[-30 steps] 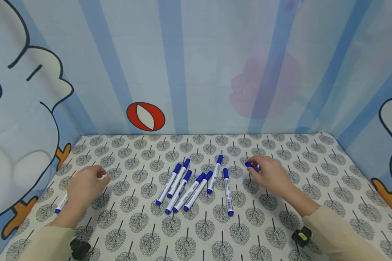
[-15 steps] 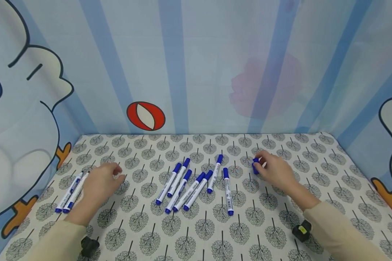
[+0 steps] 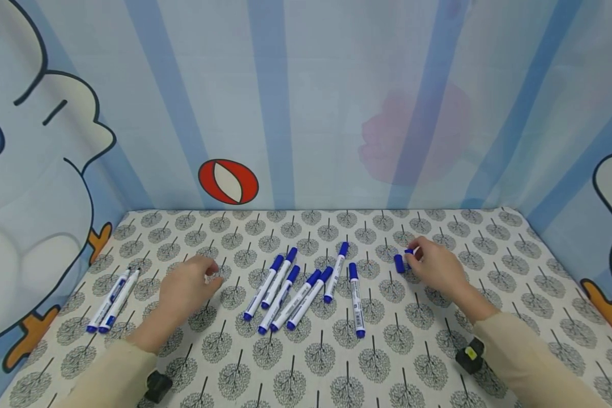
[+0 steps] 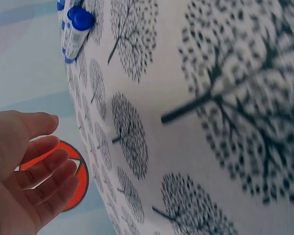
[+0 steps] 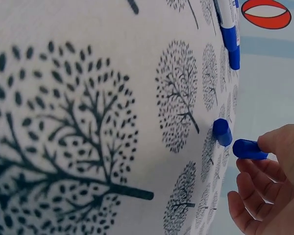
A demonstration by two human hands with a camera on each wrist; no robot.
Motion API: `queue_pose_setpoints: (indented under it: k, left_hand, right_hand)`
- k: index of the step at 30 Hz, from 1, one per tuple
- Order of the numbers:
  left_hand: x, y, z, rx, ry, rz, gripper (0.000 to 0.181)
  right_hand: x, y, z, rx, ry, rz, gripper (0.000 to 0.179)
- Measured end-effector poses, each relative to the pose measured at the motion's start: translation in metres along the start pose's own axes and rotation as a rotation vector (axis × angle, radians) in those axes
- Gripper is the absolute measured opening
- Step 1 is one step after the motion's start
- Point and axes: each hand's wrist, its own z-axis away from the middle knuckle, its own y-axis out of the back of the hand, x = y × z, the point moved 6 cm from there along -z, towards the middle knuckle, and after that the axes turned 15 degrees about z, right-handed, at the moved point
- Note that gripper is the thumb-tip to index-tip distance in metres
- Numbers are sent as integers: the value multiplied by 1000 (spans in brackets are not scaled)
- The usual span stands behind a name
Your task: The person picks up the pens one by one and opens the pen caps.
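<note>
My right hand (image 3: 438,271) pinches a blue marker cap (image 5: 250,149) between thumb and index finger, its other fingers loosely bent. Just left of it, a second blue cap (image 3: 399,263) rests on the patterned cloth, apart from the held one. My left hand (image 3: 187,288) hovers over the cloth with relaxed fingers and nothing in them; the left wrist view shows its palm bare. Behind it, at the far left, two white markers (image 3: 106,301) without caps lie side by side. In the middle several blue-capped whiteboard markers (image 3: 281,300) lie in a loose slanted group.
A capped marker (image 3: 357,300) lies on the right side of the group, and another (image 3: 336,273) slants beside it. The tree-print tablecloth (image 3: 316,377) reaches back to a striped cartoon curtain (image 3: 316,113). A black device (image 3: 470,356) is by the right sleeve.
My left hand has moved right, uncovering the two capless markers. My right hand has shifted slightly right, leaving one cap on the cloth and holding another.
</note>
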Motion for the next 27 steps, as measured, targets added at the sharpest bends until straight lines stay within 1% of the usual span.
queue_pose_setpoints:
  k: [3,7,15,18,24,27]
  left_hand:
    - [8,-6,0,4,-49,1,20]
    - [16,-14,0,-2,-86,6,18]
    - [25,-25,-2,-52,-67,37,21]
    - [30,-29,-2,-63,-71,42,21]
    - [40,-33,-2,-68,-100,29,21]
    - [44,-35,-3,-75,-96,33,22]
  right_hand:
    - [3,-3,-1,-3,-7,5,27]
    - [6,-6,-3,-13,-15,20,25]
    - [10,-14,-5,-65,-44,33,26]
    - [11,-17,-6,-69,-45,34,26]
    - [9,-20,-8,-66,-40,49,25]
    - [9,-21,-9,-73,-47,55,25]
